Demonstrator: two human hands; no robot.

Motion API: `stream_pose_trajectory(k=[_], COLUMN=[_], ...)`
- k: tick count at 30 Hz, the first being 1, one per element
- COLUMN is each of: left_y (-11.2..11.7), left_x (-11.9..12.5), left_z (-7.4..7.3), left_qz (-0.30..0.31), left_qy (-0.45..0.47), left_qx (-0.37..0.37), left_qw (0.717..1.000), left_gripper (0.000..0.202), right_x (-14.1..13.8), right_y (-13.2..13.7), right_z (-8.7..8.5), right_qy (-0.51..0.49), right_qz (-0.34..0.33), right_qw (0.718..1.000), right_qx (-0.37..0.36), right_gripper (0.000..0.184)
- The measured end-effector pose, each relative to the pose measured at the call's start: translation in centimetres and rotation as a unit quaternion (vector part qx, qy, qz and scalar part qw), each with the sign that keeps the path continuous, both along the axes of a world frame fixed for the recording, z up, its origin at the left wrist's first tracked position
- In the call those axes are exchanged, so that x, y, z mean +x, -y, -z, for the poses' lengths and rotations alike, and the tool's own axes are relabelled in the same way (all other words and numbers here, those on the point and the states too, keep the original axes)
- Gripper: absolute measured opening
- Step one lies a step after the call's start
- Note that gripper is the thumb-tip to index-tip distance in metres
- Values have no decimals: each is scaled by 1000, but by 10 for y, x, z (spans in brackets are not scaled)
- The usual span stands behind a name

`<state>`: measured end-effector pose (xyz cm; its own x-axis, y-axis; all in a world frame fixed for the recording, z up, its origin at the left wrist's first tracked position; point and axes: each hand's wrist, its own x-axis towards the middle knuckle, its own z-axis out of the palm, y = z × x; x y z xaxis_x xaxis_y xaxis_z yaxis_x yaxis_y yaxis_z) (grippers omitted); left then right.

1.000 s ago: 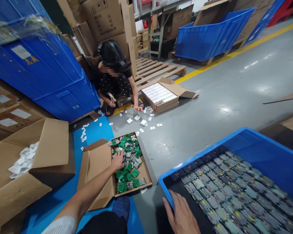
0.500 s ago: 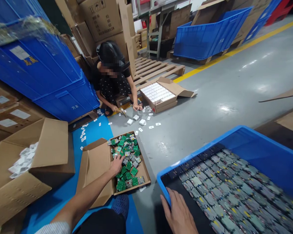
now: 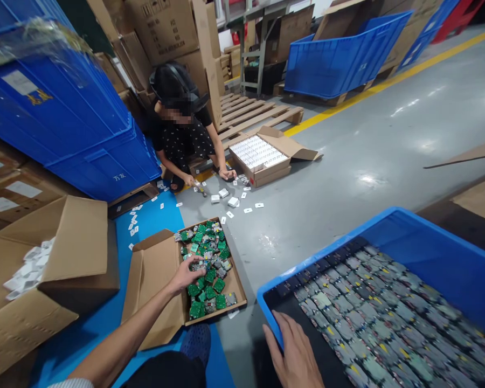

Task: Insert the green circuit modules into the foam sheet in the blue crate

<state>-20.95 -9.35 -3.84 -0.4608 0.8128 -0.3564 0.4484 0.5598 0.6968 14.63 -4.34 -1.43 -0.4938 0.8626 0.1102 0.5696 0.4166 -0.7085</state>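
My left hand (image 3: 187, 275) is over a shallow cardboard box (image 3: 237, 291), its thumb and fingers curled round a small greyish circuit board (image 3: 198, 265). Loose green and grey circuit boards (image 3: 219, 285) lie jumbled in that box, whose flap is folded out to the left. At the lower right, my right hand (image 3: 295, 350) grips the near rim of a blue plastic bin (image 3: 327, 264), thumb outside and fingers inside. Rows of grey circuit boards with yellow parts (image 3: 372, 312) lie closely packed on a black layer in the bin.
A crouching co-worker (image 3: 181, 124) holds a hammer-like tool (image 3: 201, 188) near white cases (image 3: 233, 202) and scattered white plates (image 3: 248, 210). Beside them is a carton of white units (image 3: 258, 152). An open carton with white pieces (image 3: 30, 269) and stacked blue crates (image 3: 101, 167) stand left.
My left hand has drawn back slightly, and its fingers have curled round a board from the box. My right hand stays on the bin rim. The view has shifted slightly.
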Motion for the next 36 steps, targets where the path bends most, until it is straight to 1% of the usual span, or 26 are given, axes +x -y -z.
stream_pose_trajectory(k=[1,2,3,4,5,6,7,8,9,10,11,12,13,14,16,17,19,21,23,25,27,29,31,33,36], left_y=[-3,-7,-14,-23,-33,-44,-56,-67,-78,-88,-96,-104,-110,-115,-123,-126,-131,-133,-133,-132,-129,-124,-118,-112,-108], left_x=[10,21,35,50,66,84,102,119,136,151,164,175,184,193,206,211,217,219,218,216,214,213,211,209,206], left_z=[-14,-31,-50,-69,-88,-105,-118,-127,-131,-130,-124,-115,-104,-92,-69,-58,-43,-34,-30,-29,-28,-28,-29,-31,-33], left_qz=[12,37,78,135,200,269,330,385,427,458,480,495,505,513,532,542,556,551,533,511,487,455,424,406,419], left_qy=[38,80,123,147,147,145,150,160,167,172,173,167,157,142,99,74,27,-8,-24,-20,-2,17,36,50,43], left_qx=[17,42,71,101,140,171,195,215,227,234,231,220,198,166,79,35,-34,-58,-49,-20,32,99,155,183,193], left_qw=[999,995,987,975,959,937,911,883,859,840,828,824,826,830,838,837,830,832,845,859,873,885,892,894,886], left_gripper=[45,45,46,44,42,42,43,47,54,64,74,84,90,91,83,78,69,63,58,56,54,52,49,47,45], right_x=[-1,-3,-6,-9,-13,-16,-18,-19,-18,-15,-10,-3,6,16,36,45,59,68,71,69,62,54,47,44,50], right_y=[-1,-2,-3,-4,-6,-8,-10,-13,-17,-20,-24,-26,-28,-29,-27,-25,-19,-14,-12,-15,-22,-31,-38,-42,-39], right_z=[-6,-13,-20,-27,-34,-40,-44,-46,-47,-47,-45,-43,-40,-36,-25,-19,-2,17,36,51,61,66,68,71,78], right_qy=[-38,-84,-136,-194,-257,-316,-368,-411,-444,-465,-474,-474,-468,-456,-421,-391,-296,-174,-68,-11,-6,-27,-43,-46,-24], right_qz=[14,33,54,78,99,112,122,133,153,178,205,228,242,247,247,250,264,273,264,235,205,186,178,175,171], right_qw=[999,993,980,956,920,872,819,768,726,697,681,674,673,675,690,705,745,782,804,824,856,882,890,896,911], right_qx=[-32,-76,-135,-204,-279,-356,-423,-473,-503,-516,-519,-519,-520,-525,-534,-536,-535,-533,-529,-515,-475,-433,-417,-405,-374], right_gripper=[48,49,51,53,55,57,60,62,63,62,59,57,55,55,56,56,52,47,45,45,44,43,44,46,46])
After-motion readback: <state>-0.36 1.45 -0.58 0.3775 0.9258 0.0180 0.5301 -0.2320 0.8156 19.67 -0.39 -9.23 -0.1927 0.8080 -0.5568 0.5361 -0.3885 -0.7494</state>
